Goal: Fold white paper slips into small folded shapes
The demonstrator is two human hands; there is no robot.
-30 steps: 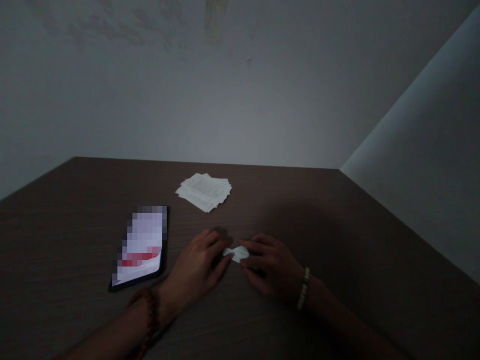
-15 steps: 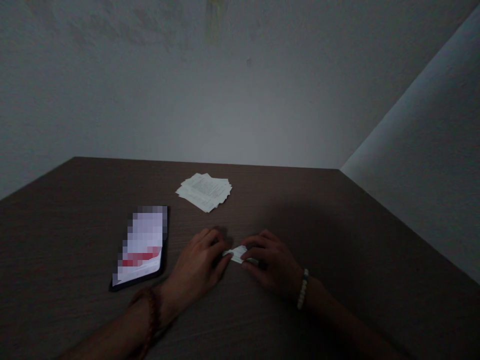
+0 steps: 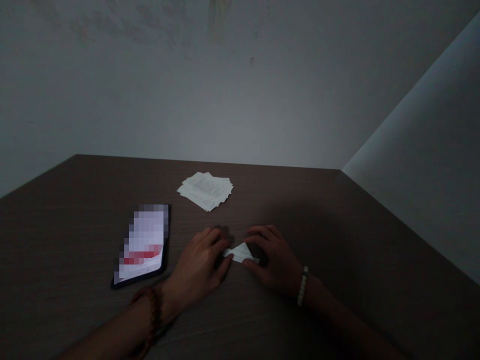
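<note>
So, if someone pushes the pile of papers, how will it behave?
The pile may spread apart, because its edges stick out unevenly. It looks thin, so probably light and bendable. Lying flat, it should hardly tip.

Our brown streaked table [image 3: 292, 187], our white lined paper [image 3: 241, 252], grey-printed white sheets [image 3: 206, 191], lilac screen [image 3: 147, 232] banded red

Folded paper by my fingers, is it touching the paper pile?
Apart: the head view shows brown tabletop between the folded paper and the paper pile.
</note>
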